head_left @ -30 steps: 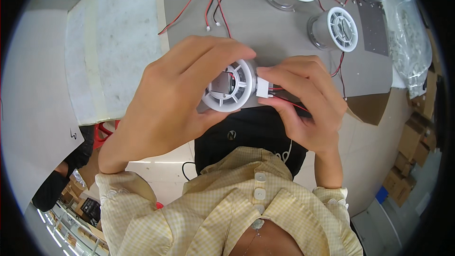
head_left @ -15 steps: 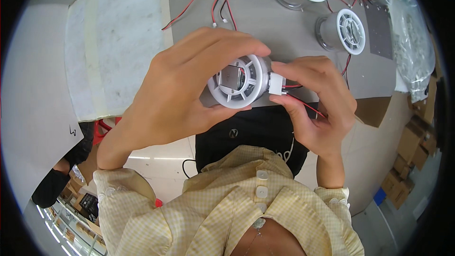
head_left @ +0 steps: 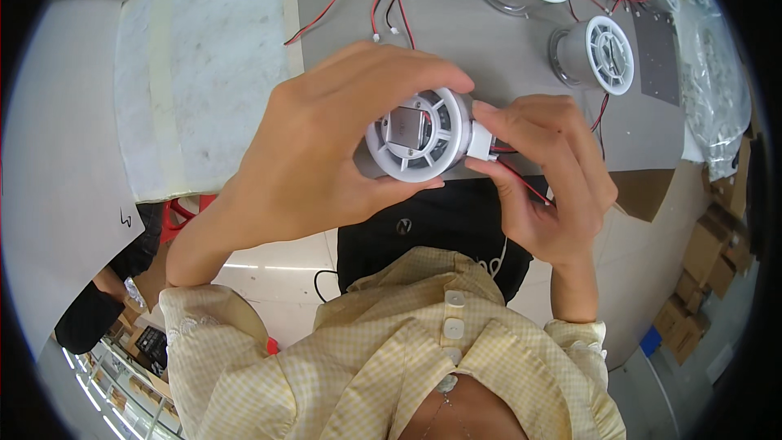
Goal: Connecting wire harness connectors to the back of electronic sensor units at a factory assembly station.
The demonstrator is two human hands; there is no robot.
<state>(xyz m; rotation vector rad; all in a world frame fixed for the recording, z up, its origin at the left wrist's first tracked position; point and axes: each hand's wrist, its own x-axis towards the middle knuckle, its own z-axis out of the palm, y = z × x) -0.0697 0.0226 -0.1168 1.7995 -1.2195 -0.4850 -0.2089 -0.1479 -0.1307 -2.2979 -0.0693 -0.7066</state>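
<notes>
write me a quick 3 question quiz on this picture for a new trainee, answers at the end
1. True or false: the left hand grips the round white-rimmed unit.
2. Which colours are the wires running from the white block at the right hand's fingertips?
A) green and yellow
B) red and black
C) blue and white
3. Fill in: the clear plastic bag lies toward the ____ edge of the picture (left or right).

Key: 1 true; 2 B; 3 right.

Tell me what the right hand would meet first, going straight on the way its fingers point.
Past the white block it holds, the right hand likely meets the round white device first; depth is unclear.
</notes>
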